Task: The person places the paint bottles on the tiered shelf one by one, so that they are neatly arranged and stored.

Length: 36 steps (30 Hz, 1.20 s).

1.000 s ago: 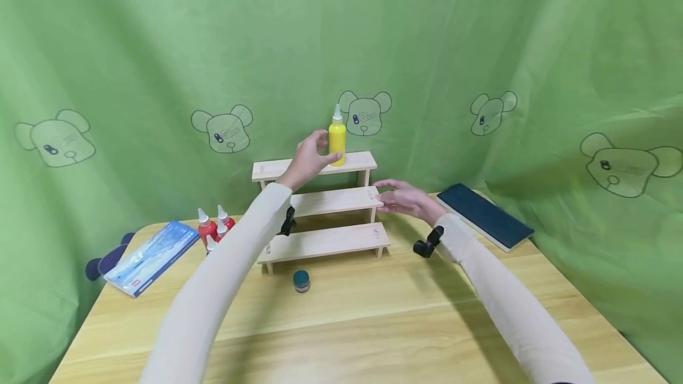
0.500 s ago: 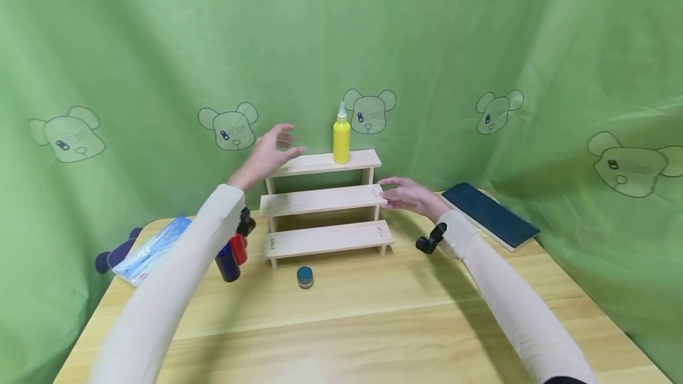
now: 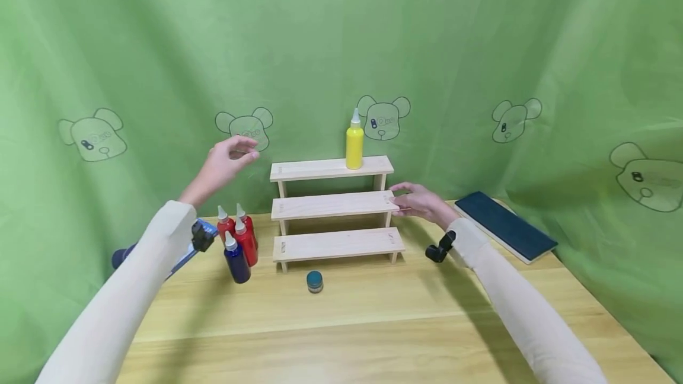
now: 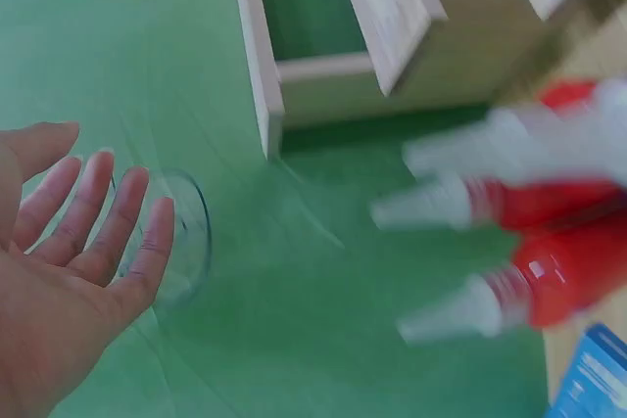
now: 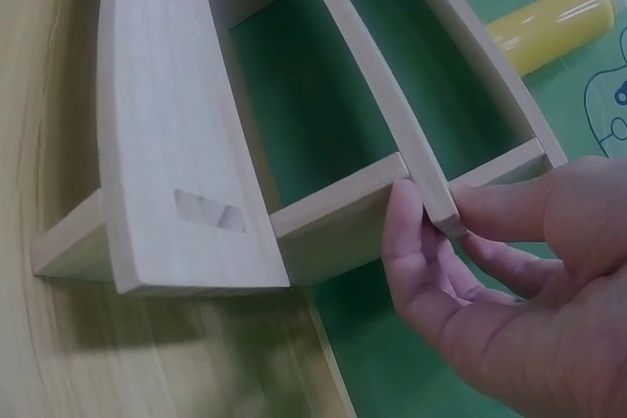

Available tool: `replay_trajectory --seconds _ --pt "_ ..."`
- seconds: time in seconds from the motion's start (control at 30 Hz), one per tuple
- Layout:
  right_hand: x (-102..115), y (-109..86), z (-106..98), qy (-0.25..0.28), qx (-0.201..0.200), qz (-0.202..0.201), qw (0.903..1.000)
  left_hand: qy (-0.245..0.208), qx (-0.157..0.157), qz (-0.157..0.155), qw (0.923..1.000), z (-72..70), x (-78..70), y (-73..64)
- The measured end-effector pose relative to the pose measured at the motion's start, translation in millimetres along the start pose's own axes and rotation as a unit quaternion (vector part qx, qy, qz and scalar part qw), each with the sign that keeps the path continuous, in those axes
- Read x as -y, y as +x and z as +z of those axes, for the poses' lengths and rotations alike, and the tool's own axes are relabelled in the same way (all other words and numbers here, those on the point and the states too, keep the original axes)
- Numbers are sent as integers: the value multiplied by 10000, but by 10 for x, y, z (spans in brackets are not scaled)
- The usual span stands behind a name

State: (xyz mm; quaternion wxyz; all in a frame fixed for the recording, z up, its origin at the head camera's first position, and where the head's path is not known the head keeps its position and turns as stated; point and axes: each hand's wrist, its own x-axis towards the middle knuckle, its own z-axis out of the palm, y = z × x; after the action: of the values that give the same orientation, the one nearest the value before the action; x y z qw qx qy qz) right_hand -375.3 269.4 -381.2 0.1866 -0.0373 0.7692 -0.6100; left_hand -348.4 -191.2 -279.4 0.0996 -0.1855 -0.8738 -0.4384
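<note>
A three-tier wooden shelf (image 3: 335, 204) stands at the back of the table, with a yellow squeeze bottle (image 3: 354, 147) upright on its top tier. My right hand (image 3: 421, 203) pinches the right end of the middle tier between thumb and fingers, as the right wrist view also shows. Off to the left of the shelf my left hand (image 3: 223, 165) hovers in the air, fingers relaxed and holding nothing. Below it on the table stand several red squeeze bottles (image 3: 246, 244) and a dark blue squeeze bottle (image 3: 236, 259), grouped close together.
A small jar with a teal lid (image 3: 315, 281) sits in front of the shelf. At the right lies a dark blue book (image 3: 504, 224). A blue-and-white packet (image 3: 184, 258) is partly hidden behind my left arm. A green curtain (image 3: 320, 34) hangs behind the table.
My left hand has let go of the yellow bottle, leaving it on the top tier, and has moved left over the red bottles. My right hand stays on the middle tier.
</note>
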Motion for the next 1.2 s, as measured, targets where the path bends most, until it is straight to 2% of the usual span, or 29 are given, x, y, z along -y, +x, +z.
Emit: replay_trajectory --seconds 0.13,0.27,0.43,0.7,0.97,1.07,1.2 --pt "8 -3 -19 -5 84 42 10000 99 -27 -129 9999 -128 152 -187" --pt "26 8 -25 7 129 64 9999 121 -6 -235 9996 -183 328 -397" --pt "35 6 -35 12 153 118 9998 147 91 -302 9994 -164 515 -636" --pt "35 9 -45 92 200 147 9997 164 69 -494 9986 -102 654 -988" --pt "69 21 -13 11 187 119 9998 -274 857 -633 9939 -76 836 -1226" --pt "59 24 -18 34 195 121 9997 -292 1049 -631 9921 3 907 -1293" --pt "29 33 -24 52 220 117 9997 -87 1187 -647 9908 162 1004 -1374"
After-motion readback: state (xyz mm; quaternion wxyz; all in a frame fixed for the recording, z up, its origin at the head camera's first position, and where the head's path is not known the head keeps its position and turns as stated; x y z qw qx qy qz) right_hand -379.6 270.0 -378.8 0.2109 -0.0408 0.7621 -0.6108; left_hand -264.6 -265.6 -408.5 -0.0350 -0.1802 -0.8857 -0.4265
